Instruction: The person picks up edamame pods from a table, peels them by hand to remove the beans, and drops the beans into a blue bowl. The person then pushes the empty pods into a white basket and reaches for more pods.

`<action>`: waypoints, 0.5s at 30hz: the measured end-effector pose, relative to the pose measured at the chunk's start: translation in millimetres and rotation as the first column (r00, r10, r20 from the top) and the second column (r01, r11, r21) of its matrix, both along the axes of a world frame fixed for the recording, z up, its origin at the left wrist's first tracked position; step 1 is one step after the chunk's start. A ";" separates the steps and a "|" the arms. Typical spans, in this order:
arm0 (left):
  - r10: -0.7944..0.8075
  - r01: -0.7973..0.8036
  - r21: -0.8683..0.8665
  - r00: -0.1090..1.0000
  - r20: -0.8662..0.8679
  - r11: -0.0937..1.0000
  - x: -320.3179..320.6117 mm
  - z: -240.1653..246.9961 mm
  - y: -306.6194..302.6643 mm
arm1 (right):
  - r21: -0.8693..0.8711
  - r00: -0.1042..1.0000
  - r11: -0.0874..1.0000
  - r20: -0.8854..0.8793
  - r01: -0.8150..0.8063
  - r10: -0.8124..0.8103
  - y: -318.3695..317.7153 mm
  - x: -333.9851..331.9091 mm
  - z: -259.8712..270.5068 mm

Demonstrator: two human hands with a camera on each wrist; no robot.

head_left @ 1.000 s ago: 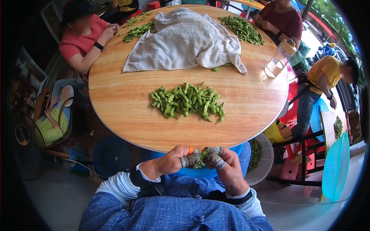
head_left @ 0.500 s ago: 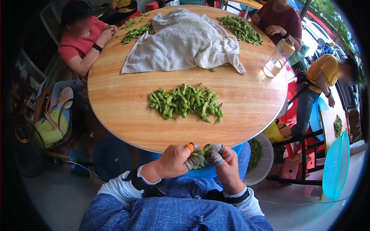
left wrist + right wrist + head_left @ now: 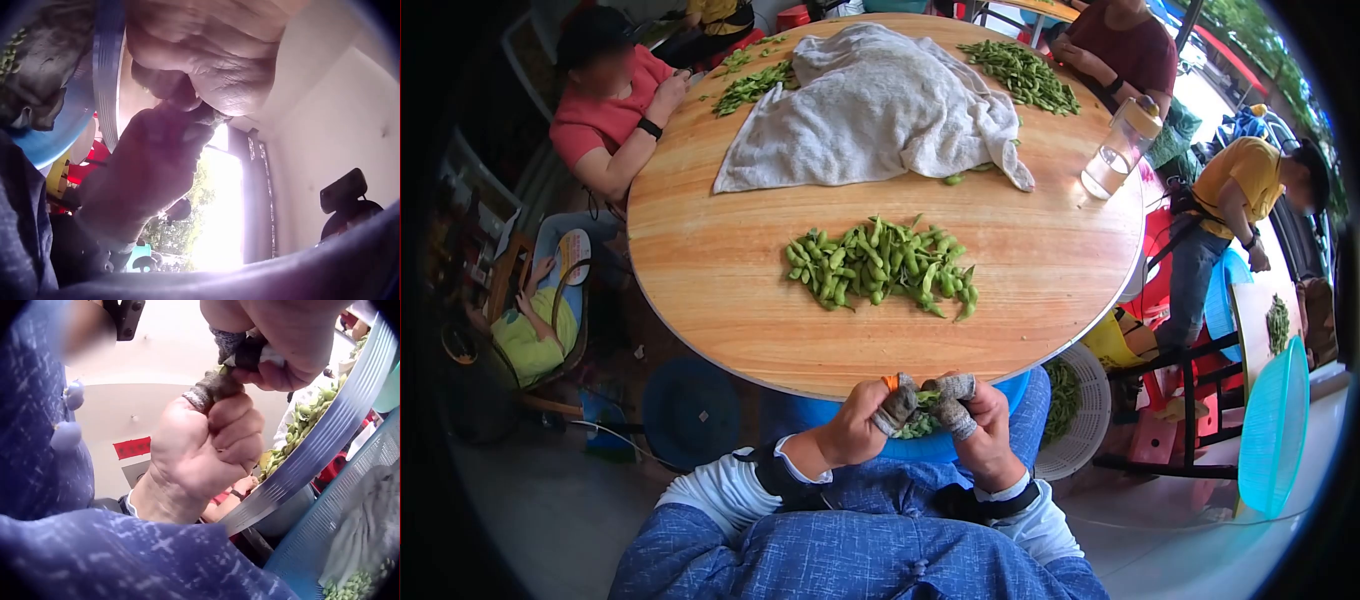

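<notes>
Close to the table's near edge, my left hand (image 3: 852, 428) and right hand (image 3: 990, 438) meet tip to tip, with worn grey wraps on thumbs and fingers and an orange band on the left. Between them they pinch a green soybean pod (image 3: 926, 399), mostly covered by the fingertips. In the right wrist view only a sliver of the pod (image 3: 223, 370) shows. Under the hands a blue basket (image 3: 946, 447) sits at my lap, with shelled green beans (image 3: 916, 427) in it. A pile of soybean pods (image 3: 880, 264) lies on the round wooden table (image 3: 730, 340) ahead.
A grey-white towel (image 3: 870, 120) covers a mound mid-table. More pods (image 3: 1020, 75) lie at the back right near a water bottle (image 3: 1112, 165). A white basket (image 3: 1084, 420) of pods stands on the floor to my right. Several people are around the table.
My left hand has swung inward and its fingers have curled over. The pod, more exposed half a second ago, is now mostly covered. The pile stays as it was.
</notes>
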State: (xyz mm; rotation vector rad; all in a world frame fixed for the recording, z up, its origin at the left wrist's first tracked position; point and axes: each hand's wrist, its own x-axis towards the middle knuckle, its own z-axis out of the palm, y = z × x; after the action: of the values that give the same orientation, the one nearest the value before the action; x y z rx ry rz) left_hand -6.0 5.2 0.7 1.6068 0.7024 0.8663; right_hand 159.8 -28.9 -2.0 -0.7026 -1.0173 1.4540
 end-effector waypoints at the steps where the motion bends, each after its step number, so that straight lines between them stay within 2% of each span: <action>1: -0.029 0.043 -0.187 0.997 0.077 0.981 -0.9 -3.9 0.3 | 0.029 1.000 0.999 -0.001 -0.020 0.020 0.9 1.3 -1.3; 2: -0.042 0.097 -0.364 0.987 0.158 0.926 -1.3 -5.8 0.6 | 0.018 1.000 1.000 0.000 -0.012 0.012 1.1 1.2 -0.9; 3: 0.049 0.036 -0.524 0.988 0.146 0.851 3.9 5.7 -1.3 | 0.008 1.000 1.000 0.001 -0.004 0.004 1.3 1.2 0.0; 6: -0.108 0.273 -0.560 0.945 0.309 0.783 -3.3 -7.5 12.7 | -0.054 0.997 0.998 0.069 0.038 -0.034 2.2 -0.1 4.3; 9: -0.177 0.173 -0.281 0.984 0.011 0.944 -2.0 10.9 15.1 | -0.132 0.992 0.988 0.109 0.076 -0.062 1.9 -0.4 10.4; 12: -0.048 0.082 0.118 0.962 -0.269 0.990 3.2 16.1 14.0 | -0.188 0.991 0.978 0.111 0.089 -0.069 2.2 -1.7 15.1; 15: 0.000 0.051 0.178 0.961 -0.276 0.983 3.1 16.5 13.0 | -0.219 0.990 0.969 0.104 0.115 -0.094 1.5 -0.2 14.5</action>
State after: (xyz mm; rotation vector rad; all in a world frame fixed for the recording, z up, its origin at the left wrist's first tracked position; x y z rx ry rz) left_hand -2.9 18.2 17.2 1.9227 0.8119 0.7114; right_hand 159.6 -27.4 12.5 -0.9809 -0.8791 1.4680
